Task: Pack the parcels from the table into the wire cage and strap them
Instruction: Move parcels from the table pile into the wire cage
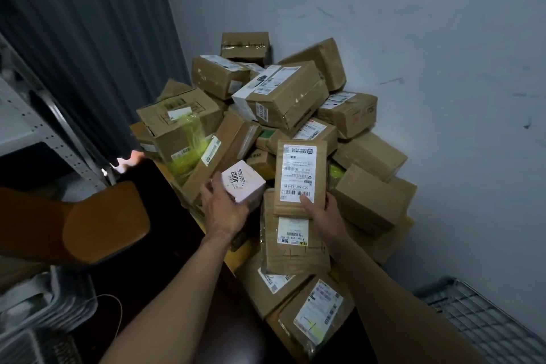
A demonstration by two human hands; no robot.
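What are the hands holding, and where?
Left hand grips the pink box at its near side; right hand pinches the flat brown parcel by its bottom edge.

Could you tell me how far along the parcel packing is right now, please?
Barely begun, it seems: the visible corner of the wire cage shows only mesh. In hand: the left hand grips a pink box, the right hand a flat brown parcel. Left: the large heap of parcels, then strapping.
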